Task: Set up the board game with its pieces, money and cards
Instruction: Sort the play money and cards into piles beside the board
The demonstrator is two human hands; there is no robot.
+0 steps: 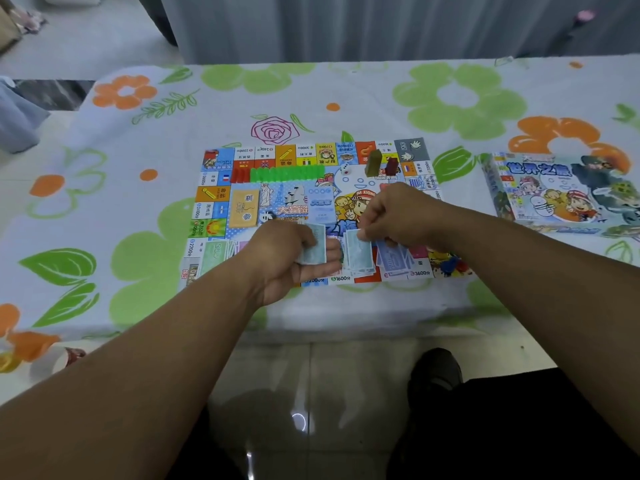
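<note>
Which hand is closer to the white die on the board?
Right. The right hand sits just nearer the camera than the die; the left hand is farther, by the board's near edge.

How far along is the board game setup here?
Done: board laid out, green houses lined up, yellow cards, die and olive token placed. In hand: the left hand holds blue notes, the right hand pinches one note over a pile. Left: dealing the rest of that stack.

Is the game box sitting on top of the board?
No, the game box lies on the tablecloth right of the board, apart from it.
</note>
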